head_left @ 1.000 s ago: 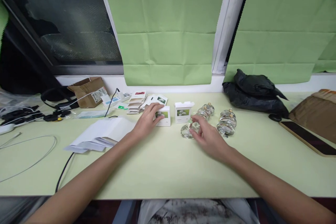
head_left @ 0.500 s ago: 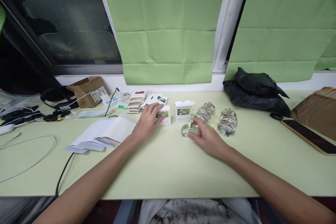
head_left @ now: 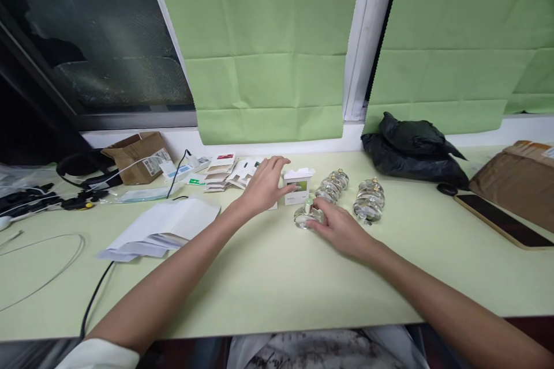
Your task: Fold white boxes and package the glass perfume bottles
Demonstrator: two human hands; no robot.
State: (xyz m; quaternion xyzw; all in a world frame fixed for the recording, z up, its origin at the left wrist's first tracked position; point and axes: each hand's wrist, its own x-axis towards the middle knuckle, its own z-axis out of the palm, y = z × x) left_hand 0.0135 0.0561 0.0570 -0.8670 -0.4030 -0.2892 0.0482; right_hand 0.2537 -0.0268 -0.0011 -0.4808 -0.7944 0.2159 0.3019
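The right hand [head_left: 340, 228] keeps a narrow grip on a small glass bottle [head_left: 307, 216] standing cap-up on the table [head_left: 268, 277], while the left hand [head_left: 264, 184], fingers spread, touches an open white box [head_left: 298, 187] (two rows of bottles [head_left: 351, 193] lie just right).

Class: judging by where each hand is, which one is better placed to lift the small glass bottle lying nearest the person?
Right. The right hand already rests its fingers on the glass bottle; the left hand is at the open white box, so it would probably have to cross over.
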